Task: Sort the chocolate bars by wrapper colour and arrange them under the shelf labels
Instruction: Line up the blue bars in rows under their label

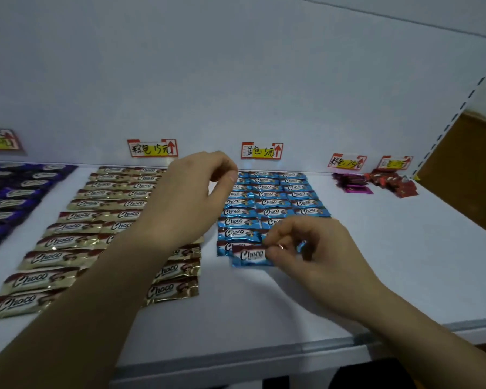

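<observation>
Right hand pinches a blue bar; left hand hovers, fingers curled, seemingly empty.

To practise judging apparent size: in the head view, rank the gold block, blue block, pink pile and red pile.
1. gold block, partly behind an arm
2. blue block
3. pink pile and red pile: alike, so unranked; both lie farther back

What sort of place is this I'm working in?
Likely a shop shelf, perhaps staged: handwritten price labels on the back panel, chocolate bars laid in colour groups, slotted upright at right.
</observation>
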A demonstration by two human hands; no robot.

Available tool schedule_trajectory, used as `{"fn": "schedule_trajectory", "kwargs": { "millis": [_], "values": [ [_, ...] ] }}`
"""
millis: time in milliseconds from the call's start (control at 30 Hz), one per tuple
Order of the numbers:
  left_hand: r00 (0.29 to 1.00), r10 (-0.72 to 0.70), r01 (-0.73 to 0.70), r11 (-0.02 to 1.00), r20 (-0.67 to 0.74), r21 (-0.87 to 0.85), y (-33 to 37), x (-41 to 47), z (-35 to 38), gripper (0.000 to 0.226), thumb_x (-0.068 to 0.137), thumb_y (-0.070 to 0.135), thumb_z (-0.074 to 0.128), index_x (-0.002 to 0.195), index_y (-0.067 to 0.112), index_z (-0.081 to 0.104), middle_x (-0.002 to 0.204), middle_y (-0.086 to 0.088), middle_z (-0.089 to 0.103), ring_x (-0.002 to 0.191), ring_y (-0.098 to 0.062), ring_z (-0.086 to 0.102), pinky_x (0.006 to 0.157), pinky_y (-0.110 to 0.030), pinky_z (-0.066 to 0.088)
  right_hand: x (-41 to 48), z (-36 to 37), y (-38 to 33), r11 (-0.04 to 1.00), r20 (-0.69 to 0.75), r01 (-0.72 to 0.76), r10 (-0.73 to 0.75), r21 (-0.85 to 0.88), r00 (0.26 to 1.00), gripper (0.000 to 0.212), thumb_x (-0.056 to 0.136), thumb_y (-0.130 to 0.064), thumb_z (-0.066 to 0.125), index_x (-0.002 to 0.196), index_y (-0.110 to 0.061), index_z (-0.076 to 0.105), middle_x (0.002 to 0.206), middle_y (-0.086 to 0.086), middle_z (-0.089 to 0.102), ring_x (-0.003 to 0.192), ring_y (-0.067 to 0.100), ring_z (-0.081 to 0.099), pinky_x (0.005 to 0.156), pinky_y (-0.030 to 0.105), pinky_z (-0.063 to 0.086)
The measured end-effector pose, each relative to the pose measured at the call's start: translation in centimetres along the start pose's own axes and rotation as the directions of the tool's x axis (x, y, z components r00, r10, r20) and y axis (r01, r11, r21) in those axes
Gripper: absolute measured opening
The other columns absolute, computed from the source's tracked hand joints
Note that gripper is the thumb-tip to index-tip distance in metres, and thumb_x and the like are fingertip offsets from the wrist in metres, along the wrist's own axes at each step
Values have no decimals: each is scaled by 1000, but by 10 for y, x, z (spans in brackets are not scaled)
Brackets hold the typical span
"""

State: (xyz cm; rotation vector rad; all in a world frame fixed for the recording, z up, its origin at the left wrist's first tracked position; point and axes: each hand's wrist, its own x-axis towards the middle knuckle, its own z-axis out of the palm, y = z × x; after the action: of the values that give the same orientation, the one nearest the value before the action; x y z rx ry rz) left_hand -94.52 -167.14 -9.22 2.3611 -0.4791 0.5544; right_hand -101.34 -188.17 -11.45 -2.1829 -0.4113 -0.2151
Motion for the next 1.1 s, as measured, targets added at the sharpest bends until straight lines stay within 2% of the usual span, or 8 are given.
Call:
{"fn": "schedule_trajectory", "kwargs": {
  "millis": [133,233,300,367,600,767,967,1100],
  "values": [
    [993,60,-74,988,102,137,-4,0,6,24,100,38,53,119,31,64,115,11,63,100,-2,49,76,-21,38,-20,23,15,888,-15,141,-164,-438,986,8,88,-34,68,94,-37,66,97,-23,63,93,2,54,78,17,41],
    [988,75,-90,990,135,105,-4,-2,6,23,100,37,54,119,31,65,118,10,61,104,-3,48,81,-23,37,-23,23,15,873,-22,244,-279,-423,960,17,96,-38,57,109,-32,66,112,-18,59,105,8,55,87,20,44],
    [987,79,-93,991,136,96,-5,-2,5,22,100,36,55,119,31,65,117,10,61,103,-4,49,82,-22,36,-27,24,9,842,128,376,-355,-386,926,24,99,-35,53,117,-26,67,116,-11,61,106,12,57,88,26,49],
    [987,85,-99,990,136,96,-5,-2,6,21,99,35,56,118,31,65,117,10,62,104,-5,51,83,-22,37,-29,22,9,816,245,425,-353,-391,903,27,101,-34,52,120,-23,68,116,-7,61,104,14,58,86,33,52],
    [980,91,-115,985,176,128,-3,-3,13,24,100,37,54,122,32,63,126,12,59,110,0,45,87,-21,35,-47,-17,29,836,193,282,-214,-471,958,30,100,-45,49,121,-30,66,120,-18,57,111,3,55,83,26,55],
    [974,105,-142,973,199,182,-5,-5,18,25,100,37,54,124,34,62,129,12,59,111,0,42,87,-20,32,-52,-14,31,829,124,245,-211,-502,970,31,100,-47,47,119,-29,64,119,-16,60,111,5,57,83,28,55],
    [972,100,-144,969,212,203,-2,-6,19,27,100,38,54,125,34,62,133,12,57,118,-3,44,90,-22,33,-52,-14,32,819,140,243,-199,-520,970,34,100,-48,47,124,-29,62,124,-16,58,113,6,56,86,27,55],
    [971,109,-149,972,211,181,-1,-6,19,26,100,37,53,125,33,62,132,13,57,109,4,34,89,-21,31,-51,-13,32,826,133,231,-190,-514,973,38,100,-52,43,124,-29,62,124,-16,58,112,6,57,85,29,57]
  ]
}}
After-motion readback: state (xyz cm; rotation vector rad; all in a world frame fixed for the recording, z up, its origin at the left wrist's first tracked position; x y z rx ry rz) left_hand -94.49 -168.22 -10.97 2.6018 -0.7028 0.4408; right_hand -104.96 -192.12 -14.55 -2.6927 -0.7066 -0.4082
